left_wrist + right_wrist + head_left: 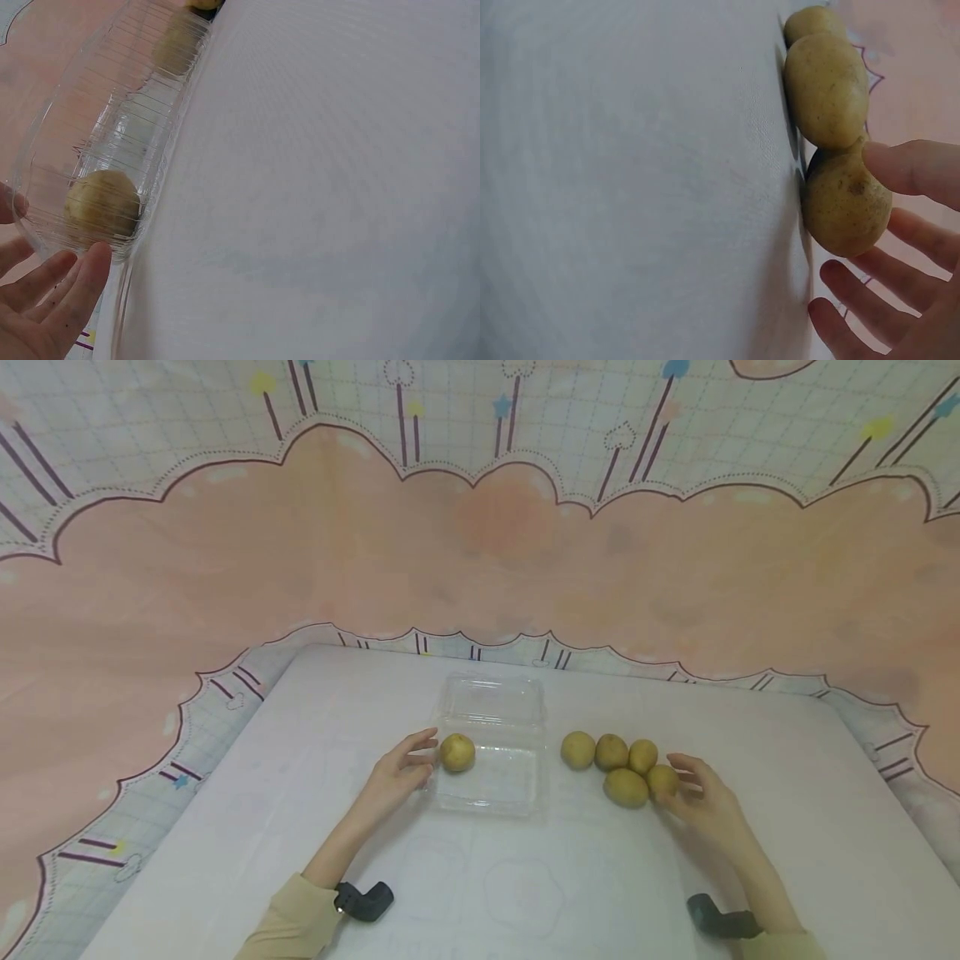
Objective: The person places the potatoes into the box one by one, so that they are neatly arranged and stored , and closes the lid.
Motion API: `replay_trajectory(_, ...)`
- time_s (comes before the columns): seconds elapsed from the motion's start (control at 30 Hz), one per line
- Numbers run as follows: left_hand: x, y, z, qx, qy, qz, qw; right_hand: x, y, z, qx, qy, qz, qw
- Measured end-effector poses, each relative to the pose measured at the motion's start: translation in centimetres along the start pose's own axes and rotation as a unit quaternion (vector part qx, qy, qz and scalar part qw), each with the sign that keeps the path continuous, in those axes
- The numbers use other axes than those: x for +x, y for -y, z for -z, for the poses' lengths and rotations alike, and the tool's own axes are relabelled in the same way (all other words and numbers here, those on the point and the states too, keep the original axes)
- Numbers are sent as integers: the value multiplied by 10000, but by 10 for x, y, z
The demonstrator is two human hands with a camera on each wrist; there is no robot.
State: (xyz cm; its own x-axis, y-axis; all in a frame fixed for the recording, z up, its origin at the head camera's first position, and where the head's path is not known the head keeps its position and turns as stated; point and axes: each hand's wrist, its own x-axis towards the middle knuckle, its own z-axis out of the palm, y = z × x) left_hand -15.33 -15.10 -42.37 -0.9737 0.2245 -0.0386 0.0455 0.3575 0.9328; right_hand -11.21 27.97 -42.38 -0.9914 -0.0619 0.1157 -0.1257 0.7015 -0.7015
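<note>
The step in hand appears to be taking up the round, yellow-brown potato (847, 202) nearest the right hand (711, 808), in a cluster of five well to the right of the clear plastic hinged box (491, 811). That hand is partly open, its fingers spread loosely about the potato; whether it touches is unclear. The next move probably calls for closing thumb and fingers firmly. The left hand (399, 773), open with fingers apart, is at the box's left side, beside another yellow-brown potato (457, 752) inside its base.
</note>
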Motion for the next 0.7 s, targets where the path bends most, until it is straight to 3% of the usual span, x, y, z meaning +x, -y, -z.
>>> replay_trajectory(0.43,1,1,0,-15,16,29,10000,1,1,0,-50,297,-403,9987)
replay_trajectory(0.7,1,0,0,-50,0,45,10000,2,2,-1,-63,248,-420,9988)
